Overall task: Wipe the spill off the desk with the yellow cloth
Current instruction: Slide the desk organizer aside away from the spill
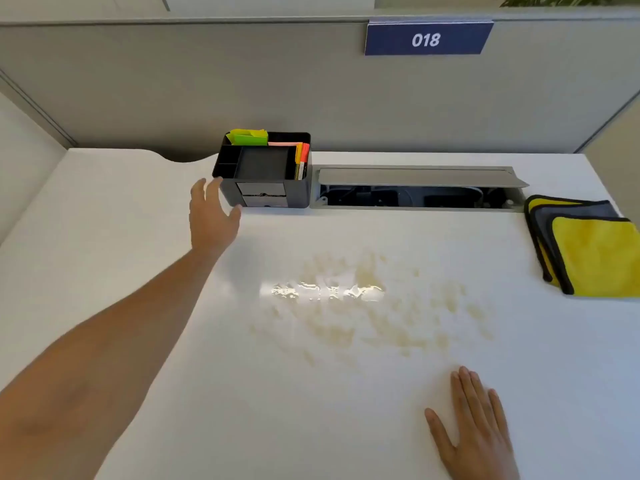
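Note:
A pale yellowish spill (349,299) spreads in smears and droplets over the middle of the white desk (121,254), with a glossy wet patch in it. The yellow cloth (595,251), folded, with grey backing and dark edging, lies at the desk's right edge. My left hand (211,216) is stretched out with fingers apart, right beside the left side of a black desk organiser (266,171); it holds nothing. My right hand (474,424) lies flat, palm down, on the desk near the front, just below the spill.
The organiser holds green and pink sticky notes and markers. To its right an open grey cable tray (415,188) is sunk into the desk. A grey partition (207,81) with a blue "018" sign (427,39) closes off the back.

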A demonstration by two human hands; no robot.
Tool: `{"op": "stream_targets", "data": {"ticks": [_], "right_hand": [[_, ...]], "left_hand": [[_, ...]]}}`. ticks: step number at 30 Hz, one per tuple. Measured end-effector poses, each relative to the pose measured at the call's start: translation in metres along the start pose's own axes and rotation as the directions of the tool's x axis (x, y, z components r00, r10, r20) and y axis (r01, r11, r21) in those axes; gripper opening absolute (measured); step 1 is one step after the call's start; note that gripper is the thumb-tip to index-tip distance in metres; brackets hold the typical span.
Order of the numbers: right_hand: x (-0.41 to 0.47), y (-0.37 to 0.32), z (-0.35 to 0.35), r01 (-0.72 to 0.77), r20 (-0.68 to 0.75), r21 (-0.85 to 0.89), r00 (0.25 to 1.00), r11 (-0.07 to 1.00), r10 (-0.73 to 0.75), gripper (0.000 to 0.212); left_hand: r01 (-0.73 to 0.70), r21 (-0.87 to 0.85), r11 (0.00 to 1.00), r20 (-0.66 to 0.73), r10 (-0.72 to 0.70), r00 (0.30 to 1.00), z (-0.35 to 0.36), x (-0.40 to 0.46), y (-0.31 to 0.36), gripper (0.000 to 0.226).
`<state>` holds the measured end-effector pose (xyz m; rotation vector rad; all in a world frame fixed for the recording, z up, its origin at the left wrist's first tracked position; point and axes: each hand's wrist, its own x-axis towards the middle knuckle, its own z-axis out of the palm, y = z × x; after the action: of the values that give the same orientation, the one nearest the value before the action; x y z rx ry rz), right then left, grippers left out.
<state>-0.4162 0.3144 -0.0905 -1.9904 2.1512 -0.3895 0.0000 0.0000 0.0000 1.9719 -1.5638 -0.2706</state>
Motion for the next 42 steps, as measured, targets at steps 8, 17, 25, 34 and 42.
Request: {"op": "stream_targets", "data": {"ticks": [8, 17, 25, 34, 42], "right_hand": [[0.004, -0.002, 0.003, 0.006, 0.001, -0.049, 1.000, 0.999, -0.006, 0.081], [0.001, 0.001, 0.008, 0.007, -0.050, -0.072, 0.999, 0.997, -0.010, 0.081], [-0.005, 0.003, 0.001, -0.012, 0.043, -0.071, 0.999, 0.997, 0.015, 0.080], [-0.005, 0.002, -0.002, -0.022, 0.071, -0.055, 0.997, 0.998, 0.026, 0.080], [-0.003, -0.006, -0.002, -0.049, 0.022, -0.026, 0.999, 0.998, 0.050, 0.082]], "left_hand": [[0.073, -0.002, 0.997, 0.120, -0.073, 0.990, 0.012, 0.043, -0.005, 0.046], [0.066, 0.025, 0.997, 0.118, -0.069, 0.991, 0.002, 0.029, -0.012, 0.022], [0.072, -0.102, 0.992, -0.007, -0.073, 0.997, -0.004, -0.029, -0.022, 0.015], [0.208, -0.203, 0.957, -0.154, -0.241, 0.958, -0.039, -0.097, -0.043, 0.015], [0.336, -0.159, 0.928, -0.230, -0.366, 0.902, -0.089, -0.148, -0.098, 0.018]]}}
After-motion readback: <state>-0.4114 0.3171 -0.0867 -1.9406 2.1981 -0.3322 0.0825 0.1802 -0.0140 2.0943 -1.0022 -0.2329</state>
